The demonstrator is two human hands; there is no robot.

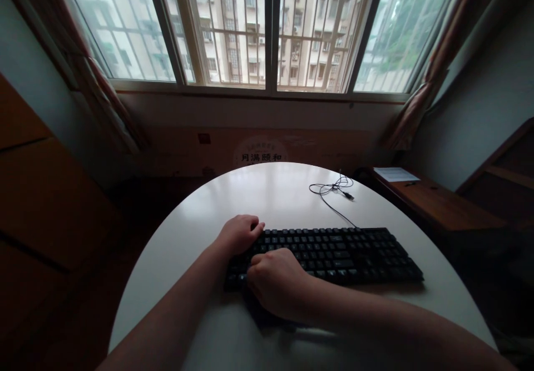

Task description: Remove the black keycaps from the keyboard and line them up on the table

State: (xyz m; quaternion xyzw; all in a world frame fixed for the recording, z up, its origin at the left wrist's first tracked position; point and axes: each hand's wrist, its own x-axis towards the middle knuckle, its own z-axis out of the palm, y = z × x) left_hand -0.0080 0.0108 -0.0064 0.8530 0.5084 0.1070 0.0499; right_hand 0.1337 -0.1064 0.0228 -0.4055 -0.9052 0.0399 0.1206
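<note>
A black keyboard lies across the white round table. At its upper left corner is my left hand, with fingers curled over the keyboard's edge. My right hand is closed in a fist over the keyboard's lower left part. Beneath the fist, a dark, soft-edged thing sticks out over the table toward me; I cannot make out what it is. The keyboard's thin black cable runs from its back edge into a loose coil, with the USB plug lying on the tabletop.
Behind the table, a long printed cardboard box stands below a barred window. To the right, a low wooden table holds a white paper. An orange-brown cabinet stands at left.
</note>
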